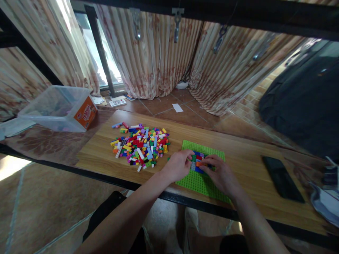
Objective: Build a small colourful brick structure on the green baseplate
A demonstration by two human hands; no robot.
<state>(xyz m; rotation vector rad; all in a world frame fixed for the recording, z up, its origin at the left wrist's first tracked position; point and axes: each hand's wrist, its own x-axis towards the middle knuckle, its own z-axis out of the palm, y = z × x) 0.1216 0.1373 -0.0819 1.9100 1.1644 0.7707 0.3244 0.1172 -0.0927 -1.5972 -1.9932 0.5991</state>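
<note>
A green baseplate (203, 147) lies on the wooden table (246, 165). On it sits a small block of joined bricks (199, 156) in blue, red, green and orange. My left hand (178, 164) rests on the plate's left side with its fingertips against the block. My right hand (221, 173) covers the block's right side, fingers curled on an orange brick (200, 163). A heap of loose coloured bricks (140, 144) lies on the table to the left of the plate.
A clear plastic tub (57, 108) with an orange label stands at the far left. A black phone (282, 178) lies at the right of the table. Curtains hang behind, a dark cloth at the far right. My knees show below the table's front edge.
</note>
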